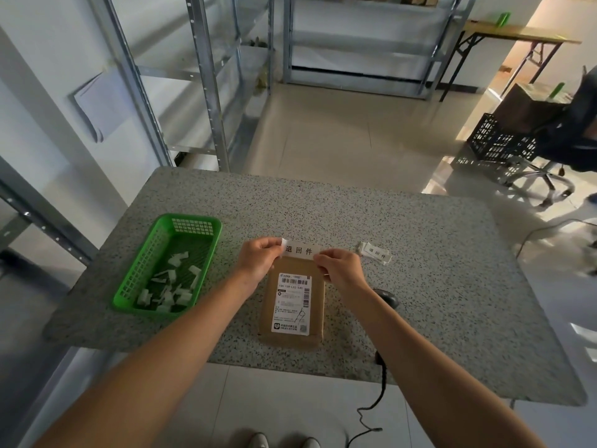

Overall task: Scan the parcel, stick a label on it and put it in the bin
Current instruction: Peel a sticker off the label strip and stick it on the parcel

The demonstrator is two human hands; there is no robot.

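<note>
Parcel (292,302): small flat brown cardboard box, lying face up near the middle of the desk (420,253), towards the near edge, with a printed shipping label (292,303) already stuck on its top face. Left hand (258,261) and right hand (339,270) each pinch one end of a white strip label (300,250) printed with three black characters, held taut between them just above the parcel's far end; both hands are narrow, closed on the strip. The strip looks thin, limp and very light; judged likely to curl or stick to itself if slack, so holding it by the two ends is the sensible grip. More such strips (374,253) lie in a small pile to the right of the hands, towards the desk's right side. Parcel judged light and stiff, corners square, matt board not slippery; best taken by its two long sides for the move to the bin. Green basket (197,221) stands near the left edge of the desk and holds white paper scraps (171,286). A dark scanner (387,299) lies just right of the parcel, partly hidden by the right forearm, its cable (382,383) dropping over the near edge. Label not yet pressed down.
</note>
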